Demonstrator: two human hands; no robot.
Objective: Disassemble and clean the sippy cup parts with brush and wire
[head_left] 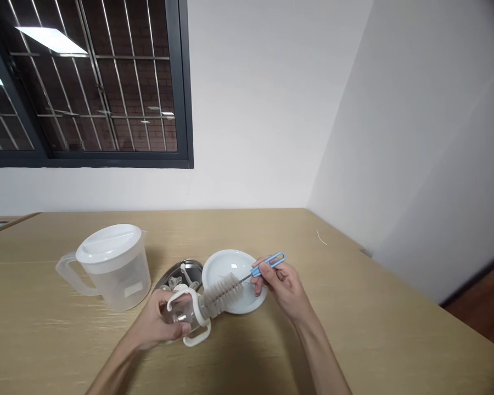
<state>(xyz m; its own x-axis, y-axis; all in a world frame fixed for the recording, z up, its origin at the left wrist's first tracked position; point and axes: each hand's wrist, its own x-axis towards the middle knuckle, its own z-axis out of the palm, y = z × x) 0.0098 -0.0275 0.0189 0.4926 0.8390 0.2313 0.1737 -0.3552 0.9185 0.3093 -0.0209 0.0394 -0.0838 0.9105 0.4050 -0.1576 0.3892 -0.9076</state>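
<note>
Evidently grips the clear bottle (184,316), likely light, stiff and slick, in the left hand (158,323) round its body, seemingly the surest hold, near the bowl (226,263), and pinches the brush (226,292) by its handle (268,265) in the right hand (285,289).

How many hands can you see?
2. The left hand is in front of the metal tray, holding the bottle; the right hand is farther right, holding the brush.
</note>
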